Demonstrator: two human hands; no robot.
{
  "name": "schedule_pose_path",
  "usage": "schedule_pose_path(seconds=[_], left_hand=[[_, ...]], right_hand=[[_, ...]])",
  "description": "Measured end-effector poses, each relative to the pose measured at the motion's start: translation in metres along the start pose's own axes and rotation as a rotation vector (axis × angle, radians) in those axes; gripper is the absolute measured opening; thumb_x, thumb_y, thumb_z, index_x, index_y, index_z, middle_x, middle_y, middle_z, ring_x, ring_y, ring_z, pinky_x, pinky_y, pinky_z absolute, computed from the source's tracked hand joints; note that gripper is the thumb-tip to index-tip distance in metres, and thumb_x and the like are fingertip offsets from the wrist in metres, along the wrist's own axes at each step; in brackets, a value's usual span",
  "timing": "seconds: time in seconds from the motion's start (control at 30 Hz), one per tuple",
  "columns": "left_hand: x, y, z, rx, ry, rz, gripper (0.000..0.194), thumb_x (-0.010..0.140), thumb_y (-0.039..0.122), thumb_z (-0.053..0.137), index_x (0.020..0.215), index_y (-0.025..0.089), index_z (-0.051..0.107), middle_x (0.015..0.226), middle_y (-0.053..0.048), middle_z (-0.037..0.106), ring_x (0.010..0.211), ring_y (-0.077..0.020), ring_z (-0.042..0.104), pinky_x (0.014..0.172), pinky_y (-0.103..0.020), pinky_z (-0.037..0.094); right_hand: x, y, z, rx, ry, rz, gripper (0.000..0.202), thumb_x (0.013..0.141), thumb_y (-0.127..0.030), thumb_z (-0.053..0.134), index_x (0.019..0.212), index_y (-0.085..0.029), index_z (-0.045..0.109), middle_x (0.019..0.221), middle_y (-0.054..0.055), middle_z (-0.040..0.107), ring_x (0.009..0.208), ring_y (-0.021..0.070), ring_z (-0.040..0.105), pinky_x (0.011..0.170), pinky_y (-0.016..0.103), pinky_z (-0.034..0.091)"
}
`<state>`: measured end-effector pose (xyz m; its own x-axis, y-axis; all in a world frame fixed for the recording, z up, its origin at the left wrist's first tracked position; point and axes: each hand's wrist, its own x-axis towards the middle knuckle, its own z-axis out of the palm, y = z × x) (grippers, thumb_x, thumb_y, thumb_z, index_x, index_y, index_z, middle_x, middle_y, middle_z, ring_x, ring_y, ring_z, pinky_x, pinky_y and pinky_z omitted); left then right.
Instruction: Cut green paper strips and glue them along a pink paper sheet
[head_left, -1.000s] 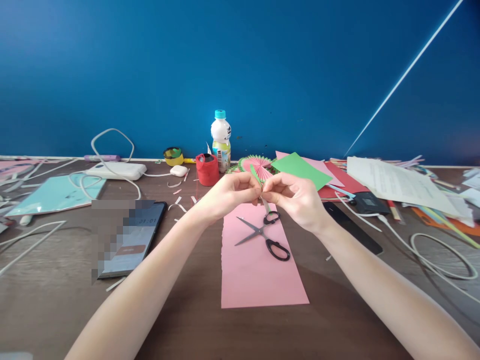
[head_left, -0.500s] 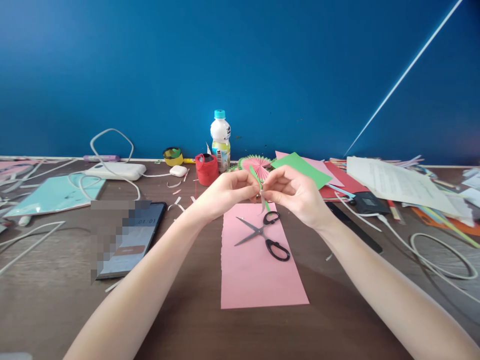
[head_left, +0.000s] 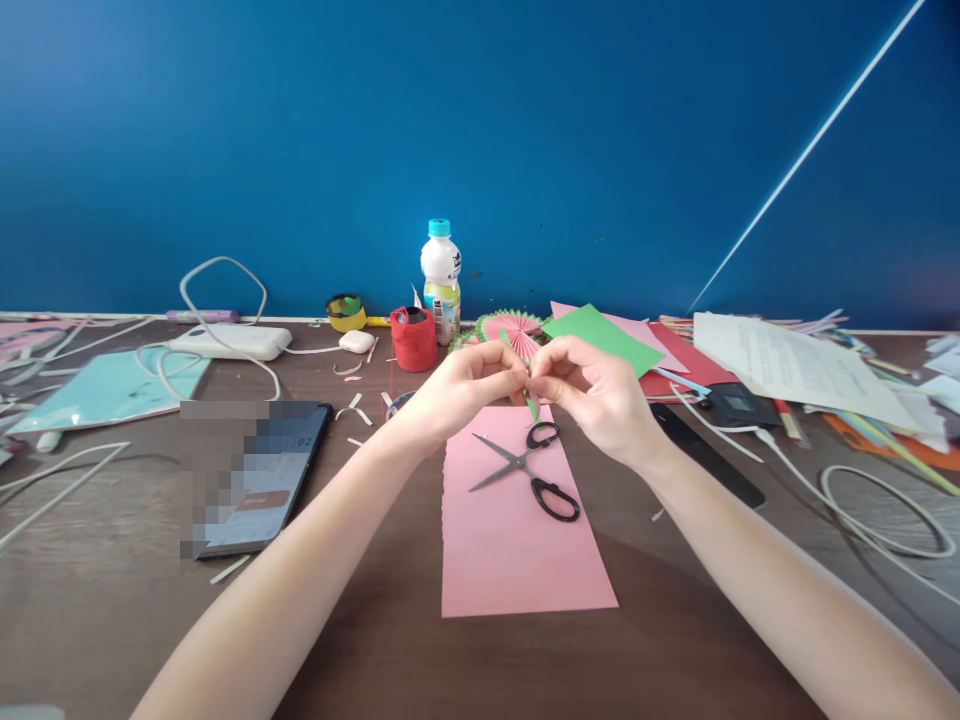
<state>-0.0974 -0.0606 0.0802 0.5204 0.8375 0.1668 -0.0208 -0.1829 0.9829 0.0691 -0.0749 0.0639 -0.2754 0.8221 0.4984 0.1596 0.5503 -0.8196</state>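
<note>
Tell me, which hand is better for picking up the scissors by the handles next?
Probably the right hand: the scissors' black handles lie on its side, and the blades point leftward. It and the left hand seem to pinch a green strip, so it should let go first.

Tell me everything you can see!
Narrow paper strip: 1, green, held centre
Rectangular paper sheet: 1, pink, centre
Metal scissors: 1, grey and black, on pink sheet
Pleated paper fan: 1+, pink and green, back
Overlapping paper sheets: 3+, green, pink, red, back right
Plastic bottle: 1, white and teal, back
Round tub: 1, red, beside bottle
Flat phone: 1, dark, left
Flat slab: 1, black, right
Rounded cases: 2, white, back left
Rectangular sheet: 1, light blue, left
Printed paper: 1, white, right
Thin cables: several, white, both sides
Paper scraps: many, mostly white, left
Flat tabletop: 1, brown, below
Flat wall: 1, blue, behind
Left hand: 1, bare, pinching strip
Right hand: 1, bare, pinching strip
</note>
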Motion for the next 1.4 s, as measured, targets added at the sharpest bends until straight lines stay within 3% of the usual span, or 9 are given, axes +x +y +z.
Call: schedule_pose_path(seconds=[0.33, 0.8, 0.97, 1.17, 1.4], left_hand=[[0.002, -0.005, -0.006, -0.080, -0.069, -0.022, 0.012, 0.076, 0.026, 0.057, 0.069, 0.016, 0.056, 0.067, 0.000, 0.056, 0.069, -0.0117, 0.055, 0.074, -0.028, 0.043], [0.001, -0.005, -0.009, -0.110, -0.058, -0.033, 0.011, 0.078, 0.025, 0.057, 0.070, 0.016, 0.057, 0.067, 0.001, 0.059, 0.067, -0.0091, 0.055, 0.070, -0.024, 0.043], [0.000, -0.001, -0.009, -0.078, -0.007, -0.024, 0.013, 0.078, 0.025, 0.058, 0.072, 0.015, 0.055, 0.066, 0.001, 0.057, 0.067, -0.0101, 0.056, 0.069, -0.025, 0.043], [0.000, 0.002, -0.010, -0.054, 0.004, 0.000, 0.012, 0.079, 0.024, 0.057, 0.072, 0.015, 0.054, 0.065, 0.002, 0.057, 0.066, -0.0101, 0.057, 0.067, -0.025, 0.044], [-0.001, 0.005, -0.008, 0.027, -0.013, -0.011, 0.009, 0.078, 0.019, 0.053, 0.070, 0.015, 0.054, 0.064, 0.000, 0.059, 0.067, -0.0119, 0.059, 0.068, -0.026, 0.046]], right_hand=[[0.002, 0.003, 0.000, 0.028, -0.016, -0.103, 0.016, 0.080, -0.033, 0.062, 0.072, -0.020, 0.055, 0.083, 0.001, 0.047, 0.068, 0.0119, 0.051, 0.059, 0.028, 0.048], [0.001, 0.004, -0.002, 0.030, -0.036, -0.134, 0.012, 0.078, -0.028, 0.065, 0.071, -0.022, 0.058, 0.079, 0.000, 0.050, 0.074, 0.0136, 0.053, 0.065, 0.030, 0.048], [0.001, 0.005, 0.001, 0.169, -0.007, -0.040, 0.016, 0.075, -0.028, 0.068, 0.079, -0.022, 0.054, 0.084, 0.000, 0.055, 0.074, 0.0132, 0.059, 0.067, 0.031, 0.052], [0.002, 0.007, 0.007, 0.321, 0.022, 0.088, 0.038, 0.067, -0.027, 0.075, 0.082, -0.023, 0.040, 0.083, -0.003, 0.059, 0.069, 0.0117, 0.064, 0.065, 0.028, 0.053], [0.001, 0.004, 0.006, 0.179, -0.022, 0.094, 0.016, 0.076, -0.025, 0.067, 0.081, -0.019, 0.053, 0.076, 0.000, 0.061, 0.065, 0.0121, 0.063, 0.064, 0.029, 0.053]])
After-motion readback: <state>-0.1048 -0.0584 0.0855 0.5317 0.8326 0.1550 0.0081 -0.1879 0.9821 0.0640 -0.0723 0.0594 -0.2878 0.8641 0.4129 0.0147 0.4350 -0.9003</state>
